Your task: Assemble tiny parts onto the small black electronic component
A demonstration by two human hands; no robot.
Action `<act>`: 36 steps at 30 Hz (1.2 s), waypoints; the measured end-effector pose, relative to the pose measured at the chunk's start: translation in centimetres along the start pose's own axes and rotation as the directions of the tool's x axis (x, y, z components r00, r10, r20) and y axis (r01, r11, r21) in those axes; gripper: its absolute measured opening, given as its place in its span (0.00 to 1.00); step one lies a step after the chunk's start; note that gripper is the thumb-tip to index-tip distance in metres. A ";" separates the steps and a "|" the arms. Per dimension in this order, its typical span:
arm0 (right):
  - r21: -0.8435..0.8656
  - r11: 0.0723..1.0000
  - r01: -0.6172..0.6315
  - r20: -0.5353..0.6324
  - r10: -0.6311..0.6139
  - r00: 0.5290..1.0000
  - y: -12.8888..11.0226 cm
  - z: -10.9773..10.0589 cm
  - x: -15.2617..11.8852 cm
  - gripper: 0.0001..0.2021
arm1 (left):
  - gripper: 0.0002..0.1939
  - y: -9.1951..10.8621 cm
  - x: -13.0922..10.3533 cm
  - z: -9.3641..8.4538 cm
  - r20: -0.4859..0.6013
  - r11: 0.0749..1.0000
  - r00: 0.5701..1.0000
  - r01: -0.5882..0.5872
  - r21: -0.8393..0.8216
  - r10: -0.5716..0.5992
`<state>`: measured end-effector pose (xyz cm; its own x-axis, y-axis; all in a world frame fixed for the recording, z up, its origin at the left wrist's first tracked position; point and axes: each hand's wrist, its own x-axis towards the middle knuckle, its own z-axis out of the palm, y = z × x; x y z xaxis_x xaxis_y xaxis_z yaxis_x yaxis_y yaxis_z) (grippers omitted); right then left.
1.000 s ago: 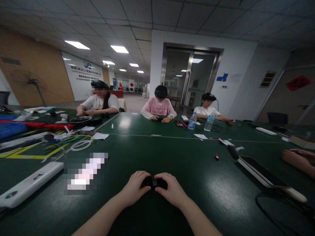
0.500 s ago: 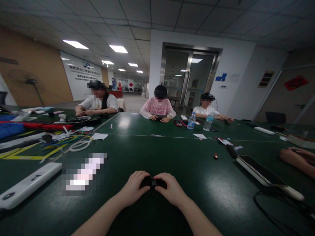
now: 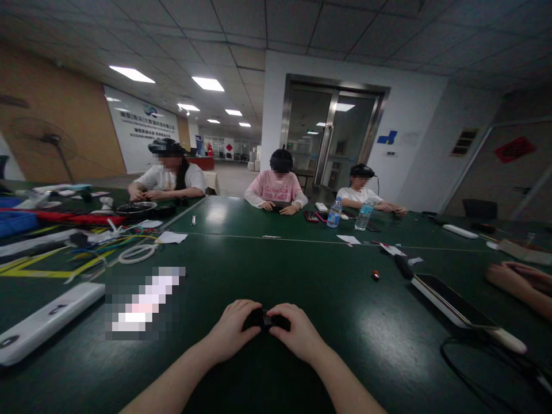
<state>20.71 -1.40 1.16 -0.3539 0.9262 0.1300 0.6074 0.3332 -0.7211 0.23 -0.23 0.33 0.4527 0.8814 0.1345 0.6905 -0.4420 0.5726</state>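
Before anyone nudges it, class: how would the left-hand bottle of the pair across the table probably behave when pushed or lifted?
Pushed near its cap, the left-hand bottle would likely tip, as it stands tall and narrow. Once down, its rounded body might roll. Its clear walls look like thin plastic, so it may give when squeezed.

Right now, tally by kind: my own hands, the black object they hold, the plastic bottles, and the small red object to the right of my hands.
Hands, left hand and right hand: 2
Black object held between them: 1
Plastic bottles: 2
Small red object: 1
Total: 6
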 end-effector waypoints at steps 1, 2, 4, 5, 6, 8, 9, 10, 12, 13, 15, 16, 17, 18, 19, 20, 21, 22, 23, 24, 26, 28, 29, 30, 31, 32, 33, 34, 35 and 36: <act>-0.004 1.000 -0.002 -0.001 0.002 1.000 0.0 0.0 0.0 0.15 | 0.21 0.0 0.0 0.0 0.002 1.000 1.000 0.001 0.005 -0.001; -0.006 1.000 -0.006 -0.002 0.006 1.000 0.1 0.0 0.1 0.16 | 0.21 0.0 0.0 0.0 0.002 1.000 1.000 -0.001 0.007 0.001; -0.007 1.000 -0.012 0.002 0.012 1.000 0.0 0.0 0.1 0.16 | 0.20 0.0 0.0 0.0 -0.002 1.000 1.000 -0.014 0.006 0.014; -0.010 1.000 -0.016 0.009 0.016 1.000 0.0 0.0 0.1 0.16 | 0.20 -0.1 0.0 0.0 -0.005 1.000 1.000 -0.021 0.004 0.021; -0.014 1.000 -0.020 0.016 0.020 1.000 0.0 -0.1 0.1 0.16 | 0.20 -0.1 0.0 0.0 -0.005 1.000 1.000 -0.025 0.002 0.025; -0.020 0.999 -0.026 0.029 0.027 0.999 -0.1 -0.2 0.0 0.15 | 0.20 -0.2 0.0 0.1 -0.006 1.000 1.000 -0.026 0.000 0.026; -0.020 0.999 -0.031 0.030 0.032 0.999 -0.2 -0.2 0.0 0.14 | 0.20 -0.3 0.0 0.1 -0.006 1.000 1.000 -0.026 0.000 0.026; -0.017 0.999 -0.036 0.032 0.037 0.999 -0.2 -0.2 0.0 0.14 | 0.20 -0.3 0.0 0.1 -0.007 1.000 1.000 -0.025 0.001 0.025; -0.010 0.999 -0.044 0.032 0.044 0.999 -0.3 -0.2 0.0 0.14 | 0.20 -0.3 0.0 0.2 -0.010 1.000 1.000 -0.022 -0.001 0.022; -0.008 0.999 -0.049 0.031 0.049 0.998 -0.3 -0.2 0.0 0.14 | 0.20 -0.4 0.0 0.2 -0.013 1.000 1.000 -0.021 -0.002 0.021; -0.010 0.998 -0.055 0.031 0.055 0.998 -0.4 -0.2 0.0 0.15 | 0.20 -0.4 0.0 0.2 -0.016 1.000 1.000 -0.021 -0.007 0.021; -0.013 0.998 -0.056 0.031 0.056 0.998 -0.4 -0.2 -0.1 0.15 | 0.20 -0.4 0.0 0.2 -0.017 1.000 1.000 -0.022 -0.008 0.022; -0.016 0.998 -0.056 0.033 0.056 0.998 -0.4 -0.3 -0.1 0.15 | 0.20 -0.4 0.1 0.2 -0.018 1.000 1.000 -0.024 -0.007 0.024; -0.019 0.998 -0.055 0.037 0.056 0.998 -0.5 -0.3 -0.1 0.14 | 0.20 -0.4 0.1 0.2 -0.019 1.000 1.000 -0.025 -0.006 0.025; -0.018 0.998 -0.055 0.039 0.056 0.998 -0.5 -0.3 -0.1 0.14 | 0.20 -0.4 0.1 0.2 -0.019 1.000 1.000 -0.025 -0.002 0.025; -0.014 0.998 -0.059 0.039 0.060 0.997 -0.6 -0.3 -0.2 0.14 | 0.20 -0.4 0.1 0.2 -0.018 1.000 1.000 -0.022 0.000 0.022; -0.007 0.998 -0.065 0.039 0.065 0.997 -0.7 -0.4 -0.2 0.14 | 0.20 -0.3 0.1 0.2 -0.018 1.000 1.000 -0.019 0.001 0.019; -0.001 0.998 -0.070 0.039 0.070 0.997 -0.7 -0.4 -0.2 0.14 | 0.20 -0.3 0.1 0.2 -0.018 1.000 1.000 -0.016 -0.001 0.016; 0.002 0.997 -0.073 0.039 0.073 0.997 -0.7 -0.5 -0.3 0.14 | 0.20 -0.3 0.1 0.2 -0.017 1.000 1.000 -0.014 -0.005 0.014; 0.005 0.997 -0.075 0.039 0.075 0.996 -0.7 -0.5 -0.3 0.14 | 0.20 -0.3 0.0 0.1 -0.014 1.000 1.000 -0.011 -0.010 0.011; 0.006 0.997 -0.075 0.034 0.075 0.997 -0.6 -0.4 -0.3 0.14 | 0.20 -0.3 -0.1 0.1 -0.007 1.000 1.000 -0.004 -0.020 0.004; 0.005 0.998 -0.062 0.021 0.062 0.998 -0.5 -0.3 -0.2 0.14 | 0.20 -0.2 -0.1 0.0 -0.005 1.000 1.000 -0.003 -0.019 0.003; 0.004 0.999 -0.051 0.015 0.051 0.999 -0.4 -0.3 -0.2 0.14 | 0.20 -0.1 -0.1 0.0 -0.008 1.000 1.000 -0.005 -0.016 0.005; 0.001 0.999 -0.038 0.007 0.038 0.999 -0.4 -0.2 -0.1 0.14 | 0.20 -0.1 0.0 0.0 -0.014 1.000 1.000 -0.008 -0.011 0.008; -0.002 1.000 -0.029 -0.002 0.029 1.000 -0.3 -0.1 -0.1 0.14 | 0.19 -0.1 0.0 0.0 -0.019 1.000 1.000 -0.011 -0.006 0.011; -0.002 1.000 -0.024 -0.009 0.024 1.000 -0.3 -0.1 -0.1 0.14 | 0.19 -0.1 0.0 0.1 -0.021 1.000 1.000 -0.012 -0.003 0.012; -0.001 1.000 -0.026 -0.014 0.026 1.000 -0.3 0.0 -0.1 0.15 | 0.19 -0.1 0.0 0.1 -0.023 1.000 1.000 -0.012 -0.001 0.012; -0.001 1.000 -0.031 -0.015 0.031 0.999 -0.3 0.0 -0.1 0.15 | 0.19 -0.1 0.0 0.1 -0.021 1.000 1.000 -0.011 -0.001 0.011; -0.001 0.999 -0.037 -0.013 0.037 0.999 -0.4 -0.1 -0.1 0.15 | 0.19 -0.1 0.0 0.1 -0.020 1.000 1.000 -0.011 -0.003 0.011; -0.002 0.999 -0.041 -0.009 0.041 0.999 -0.4 -0.1 -0.1 0.15 | 0.19 -0.2 0.0 0.2 -0.019 1.000 1.000 -0.013 -0.006 0.013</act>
<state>20.57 -1.66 1.50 -0.3222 0.9406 0.1071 0.6227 0.2958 -0.7244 0.21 -0.15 0.11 0.4504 0.8789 0.1574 0.6815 -0.4523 0.5754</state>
